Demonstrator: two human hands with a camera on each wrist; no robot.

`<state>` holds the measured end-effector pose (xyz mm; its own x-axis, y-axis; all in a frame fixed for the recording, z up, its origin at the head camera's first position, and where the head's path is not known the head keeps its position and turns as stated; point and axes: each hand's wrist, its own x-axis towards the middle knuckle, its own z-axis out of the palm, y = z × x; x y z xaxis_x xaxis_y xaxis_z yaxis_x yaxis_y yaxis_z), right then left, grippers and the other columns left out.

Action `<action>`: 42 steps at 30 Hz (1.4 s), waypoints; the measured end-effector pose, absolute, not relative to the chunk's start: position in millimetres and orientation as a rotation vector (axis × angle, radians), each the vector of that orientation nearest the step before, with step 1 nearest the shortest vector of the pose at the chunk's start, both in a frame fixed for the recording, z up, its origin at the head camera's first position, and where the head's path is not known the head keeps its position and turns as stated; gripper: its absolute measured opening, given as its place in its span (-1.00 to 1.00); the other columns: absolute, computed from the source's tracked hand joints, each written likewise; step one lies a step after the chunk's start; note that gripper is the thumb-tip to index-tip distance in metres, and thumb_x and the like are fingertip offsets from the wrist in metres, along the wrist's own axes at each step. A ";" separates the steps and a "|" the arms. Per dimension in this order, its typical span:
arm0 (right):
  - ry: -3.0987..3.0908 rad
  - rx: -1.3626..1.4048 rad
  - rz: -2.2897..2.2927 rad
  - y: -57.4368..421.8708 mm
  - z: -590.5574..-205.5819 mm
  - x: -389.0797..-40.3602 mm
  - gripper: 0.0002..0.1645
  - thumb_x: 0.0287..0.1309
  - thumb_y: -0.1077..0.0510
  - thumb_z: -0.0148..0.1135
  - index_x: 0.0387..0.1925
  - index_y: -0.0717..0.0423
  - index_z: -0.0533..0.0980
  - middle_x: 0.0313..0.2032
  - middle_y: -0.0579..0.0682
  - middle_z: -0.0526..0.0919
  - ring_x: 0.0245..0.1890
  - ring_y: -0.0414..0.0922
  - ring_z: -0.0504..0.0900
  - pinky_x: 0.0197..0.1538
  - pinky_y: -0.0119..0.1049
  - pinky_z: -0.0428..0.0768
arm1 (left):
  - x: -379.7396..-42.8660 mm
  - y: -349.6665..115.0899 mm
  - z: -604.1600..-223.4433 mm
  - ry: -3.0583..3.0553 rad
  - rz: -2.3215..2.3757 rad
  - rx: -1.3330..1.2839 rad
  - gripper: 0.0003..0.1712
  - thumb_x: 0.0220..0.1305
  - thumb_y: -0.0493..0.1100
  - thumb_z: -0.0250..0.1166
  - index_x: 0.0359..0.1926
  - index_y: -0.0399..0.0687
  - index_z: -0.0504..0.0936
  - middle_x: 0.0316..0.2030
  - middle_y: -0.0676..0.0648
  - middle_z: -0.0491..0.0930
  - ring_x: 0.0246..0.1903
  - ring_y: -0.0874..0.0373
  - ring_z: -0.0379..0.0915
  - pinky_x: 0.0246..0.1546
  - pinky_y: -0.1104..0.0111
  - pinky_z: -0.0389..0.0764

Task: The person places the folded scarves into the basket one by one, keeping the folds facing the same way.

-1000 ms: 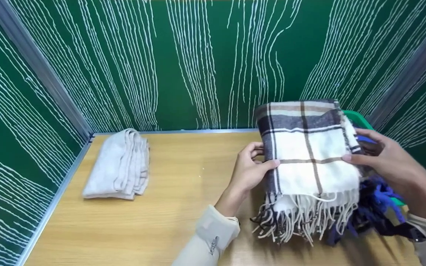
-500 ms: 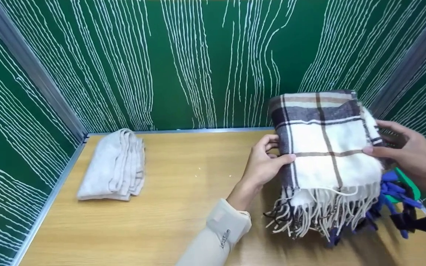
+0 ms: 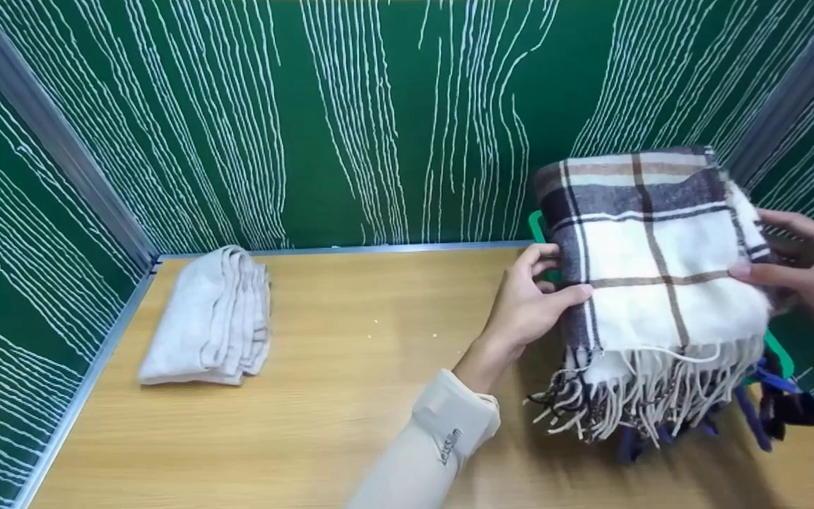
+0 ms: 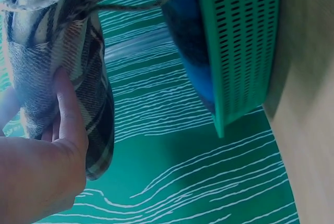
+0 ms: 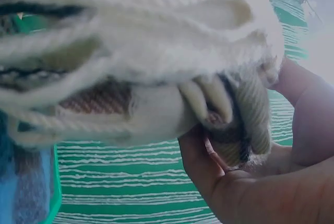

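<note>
A folded plaid scarf [image 3: 675, 247], white with dark and brown stripes and a fringe along its near edge, is held up over a green basket [image 4: 242, 46]. My left hand [image 3: 531, 307] grips its left side, thumb on top and fingers underneath. On the opposite side, my right hand [image 3: 813, 265] pinches it the same way. The left wrist view shows the scarf apart from the basket, above its rim. Blue and dark fabric [image 4: 185, 41] lies in the basket, and blue fringe [image 3: 753, 417] hangs out over its near side. The scarf hides most of the basket in the head view.
A folded light grey cloth [image 3: 205, 318] lies at the left of the wooden table [image 3: 350, 424]. Green panels [image 3: 350, 127] with wavy white lines, joined by grey metal posts, stand behind and at both sides. Small white specks dot the table's middle.
Both hands have carried the scarf to the right and farther back, over the basket. More of the basket's left rim now shows beside it. The grey cloth stays on the table.
</note>
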<state>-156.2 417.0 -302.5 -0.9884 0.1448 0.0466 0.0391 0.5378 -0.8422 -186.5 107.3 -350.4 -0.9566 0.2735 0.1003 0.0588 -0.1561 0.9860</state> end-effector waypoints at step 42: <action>-3.003 -0.278 1.363 497.9 -375.6 -208.5 0.02 0.49 -0.08 0.29 0.65 0.25 -0.01 0.37 0.47 0.31 -0.17 -0.46 0.54 -0.10 -0.44 0.63 | -192.6 174.8 -403.5 1.980 1.820 0.484 0.09 0.39 -0.12 0.42 0.72 0.28 -0.05 0.66 0.07 0.01 0.58 0.09 0.06 0.46 0.35 0.29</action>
